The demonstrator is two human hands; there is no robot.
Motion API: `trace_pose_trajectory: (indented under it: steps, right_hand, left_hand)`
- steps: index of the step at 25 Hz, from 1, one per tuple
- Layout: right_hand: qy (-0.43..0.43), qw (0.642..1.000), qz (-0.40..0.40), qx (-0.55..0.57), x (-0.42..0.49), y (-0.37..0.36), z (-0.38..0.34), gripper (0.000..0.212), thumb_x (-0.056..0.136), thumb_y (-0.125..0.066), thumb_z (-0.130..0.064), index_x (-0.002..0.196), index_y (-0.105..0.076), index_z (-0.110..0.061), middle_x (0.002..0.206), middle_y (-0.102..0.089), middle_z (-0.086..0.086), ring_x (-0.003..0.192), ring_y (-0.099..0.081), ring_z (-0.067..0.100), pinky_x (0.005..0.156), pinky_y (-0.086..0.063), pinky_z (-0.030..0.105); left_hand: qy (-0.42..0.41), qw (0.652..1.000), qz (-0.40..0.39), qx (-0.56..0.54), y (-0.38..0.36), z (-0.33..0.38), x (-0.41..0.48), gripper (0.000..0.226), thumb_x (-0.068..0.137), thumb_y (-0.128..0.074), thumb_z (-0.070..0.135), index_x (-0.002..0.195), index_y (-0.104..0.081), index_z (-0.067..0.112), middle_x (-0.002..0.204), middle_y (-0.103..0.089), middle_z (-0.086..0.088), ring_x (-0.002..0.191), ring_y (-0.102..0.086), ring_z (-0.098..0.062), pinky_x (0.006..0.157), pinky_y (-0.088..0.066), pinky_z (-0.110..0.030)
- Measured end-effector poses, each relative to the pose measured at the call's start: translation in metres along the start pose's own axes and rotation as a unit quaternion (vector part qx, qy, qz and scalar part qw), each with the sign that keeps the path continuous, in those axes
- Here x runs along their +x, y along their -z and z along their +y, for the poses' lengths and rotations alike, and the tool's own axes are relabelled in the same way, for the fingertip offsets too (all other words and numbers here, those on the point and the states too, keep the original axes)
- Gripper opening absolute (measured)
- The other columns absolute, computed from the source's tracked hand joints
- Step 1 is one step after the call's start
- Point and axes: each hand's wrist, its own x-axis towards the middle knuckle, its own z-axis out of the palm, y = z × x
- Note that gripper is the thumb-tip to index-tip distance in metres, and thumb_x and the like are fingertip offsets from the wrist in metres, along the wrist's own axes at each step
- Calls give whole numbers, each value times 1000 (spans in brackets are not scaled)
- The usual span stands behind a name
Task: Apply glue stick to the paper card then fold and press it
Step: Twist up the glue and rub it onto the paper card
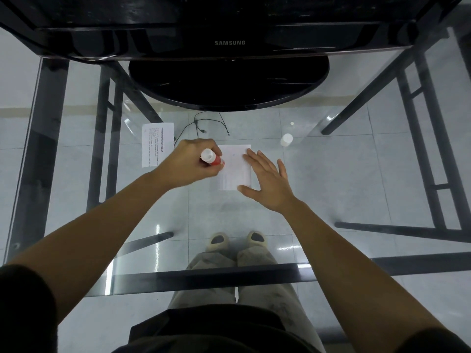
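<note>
A white paper card lies flat on the glass table, in the middle of the view. My left hand grips a red glue stick with a white end, tilted so its far end meets the card's left edge. My right hand rests on the card's right side with fingers straight and spread, holding it down. The glue tip itself is hidden behind my left fingers.
A white cap stands on the glass to the right of the card. A printed sheet lies to the left. A black monitor base sits behind. The table's front edge runs near my body.
</note>
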Motion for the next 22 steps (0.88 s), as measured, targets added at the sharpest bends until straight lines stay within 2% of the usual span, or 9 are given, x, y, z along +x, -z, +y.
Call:
trace_pose_trajectory:
  steps: [2, 5, 7, 10, 15, 19, 22]
  right_hand:
    - [-1, 1000, 0, -2, 0, -1, 0, 76, 84, -54, -53, 145, -20, -24, 156, -16, -6, 143, -9, 13, 113, 3, 48]
    - [-2, 1000, 2, 0, 0, 0, 0, 76, 84, -54, -53, 145, -20, -23, 156, -16, -6, 143, -8, 12, 113, 4, 47]
    - [-2, 1000, -2, 5, -1, 1, 0, 75, 85, -54, -52, 145, -19, -24, 156, -15, -7, 143, -7, 11, 113, 5, 46]
    - [-1, 1000, -4, 4, -1, 1, 0, 75, 85, -53, -52, 145, -19, -24, 156, -14, -7, 143, -6, 11, 113, 5, 46]
    - [-3, 1000, -3, 2, -1, 1, 0, 76, 85, -53, -54, 145, -19, -24, 156, -14, -7, 143, -7, 12, 113, 4, 47]
    - [2, 1000, 4, 2, 0, -2, 1, 75, 84, -53, -53, 145, -19, -25, 156, -15, -8, 143, -7, 11, 113, 4, 46]
    - [0, 1000, 14, 5, 0, -4, 2, 77, 84, -55, -54, 145, -18, -24, 155, -18, -6, 143, -10, 13, 113, 3, 47]
  left_hand:
    - [-23, 999, -32, -7, -4, 3, -8, 19, 73, -75, 24, 87, -65, 17, 83, -68, 6, 75, -62, -5, 66, -47, -12]
    - [-38, 996, -78, 0, -8, 5, -18, 20, 72, -76, 23, 88, -65, 18, 84, -67, 10, 76, -61, -7, 67, -49, -18]
    - [-23, 998, -51, -2, -2, 0, -11, 19, 73, -76, 21, 87, -65, 16, 82, -66, 12, 75, -62, -7, 67, -50, -20]
    - [-14, 1000, -16, -5, 5, -2, -3, 18, 73, -76, 21, 87, -65, 14, 82, -68, 5, 74, -62, -5, 66, -47, -14]
    - [-58, 992, -112, 21, -6, 9, -16, 19, 73, -75, 24, 88, -65, 17, 84, -66, 9, 75, -61, -8, 67, -46, -12]
    - [-19, 999, -28, 15, 6, 0, -3, 18, 74, -75, 19, 87, -66, 11, 84, -69, 1, 74, -63, -13, 67, -50, -24]
    - [-29, 999, -29, 1, 2, 6, -2, 18, 74, -75, 21, 88, -66, 14, 83, -68, 4, 74, -61, -9, 68, -48, -18]
